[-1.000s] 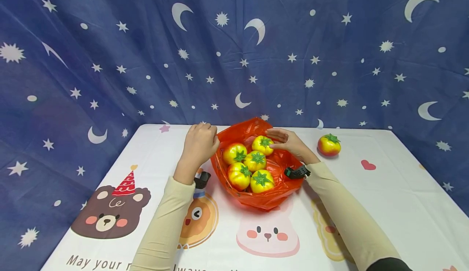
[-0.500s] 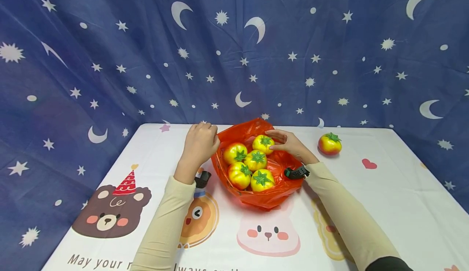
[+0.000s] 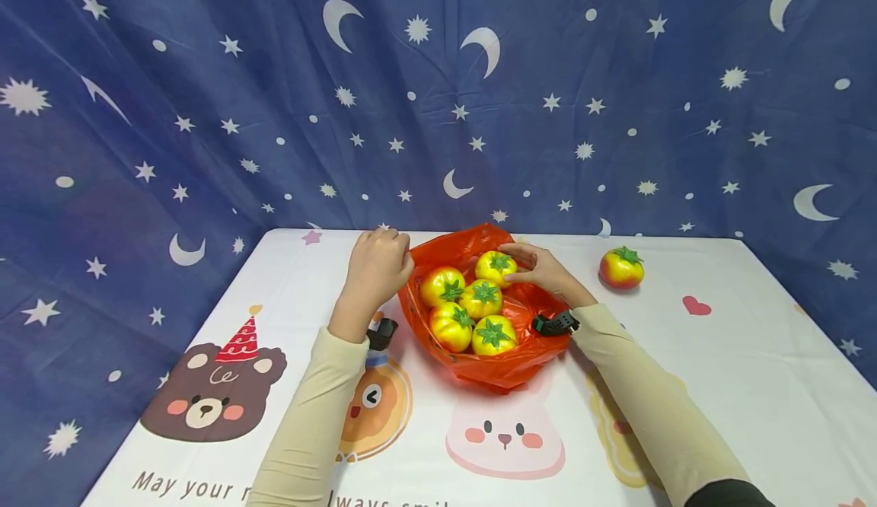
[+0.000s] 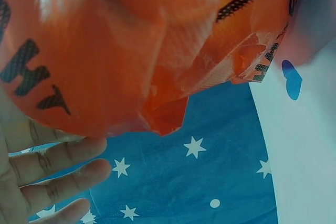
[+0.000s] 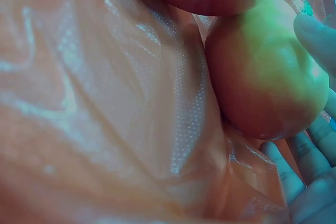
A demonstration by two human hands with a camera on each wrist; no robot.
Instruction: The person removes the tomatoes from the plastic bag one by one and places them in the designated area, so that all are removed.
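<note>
A red plastic bag (image 3: pixel 518 371) lies with its mouth wide, holding several yellow-red tomatoes (image 3: pixel 495 336) with green leafy tops. At the bag's left edge is my left hand (image 3: pixel 378 263), knuckles up in the head view. In the left wrist view its fingers (image 4: pixel 65 184) extend fairly straight beside the bag's printed outer wall; its thumb is hidden. My right hand (image 3: pixel 544 271) reaches over the bag's far right rim. Its thumb and fingers go around the rearmost tomato (image 5: pixel 265 72), the thumb against its side.
A single tomato (image 3: pixel 621 269) lies on the table (image 3: pixel 740 385) to the right, outside the bag. The white tablecloth has cartoon prints. A blue curtain (image 3: pixel 384 96) with moons and stars stands behind the table's far edge. Dark wrist straps (image 3: pixel 555 324) sit near both hands.
The head view has shifted slightly. Both hands, the bag and the tomatoes keep practically the same places relative to each other.
</note>
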